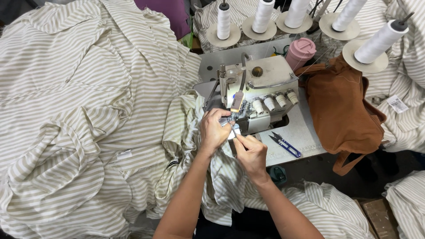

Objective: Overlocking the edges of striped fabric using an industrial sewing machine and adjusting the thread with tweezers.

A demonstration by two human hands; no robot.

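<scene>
A cream overlock sewing machine point(265, 88) stands at the middle of the table. My left hand point(214, 129) rests on striped beige-and-white fabric point(186, 128) right at the machine's needle area, fingers curled on the cloth. My right hand point(251, 152) is just below it and pinches a thin metal tool, apparently tweezers point(233, 131), pointing up toward the presser foot. The spot under the needle is hidden by my fingers.
A large heap of the same striped garments point(66, 110) fills the left. Blue-handled thread snips point(285, 144) lie on the table right of the machine. A brown bag point(341, 110), a pink cup point(300, 52) and several white thread cones point(263, 15) stand behind.
</scene>
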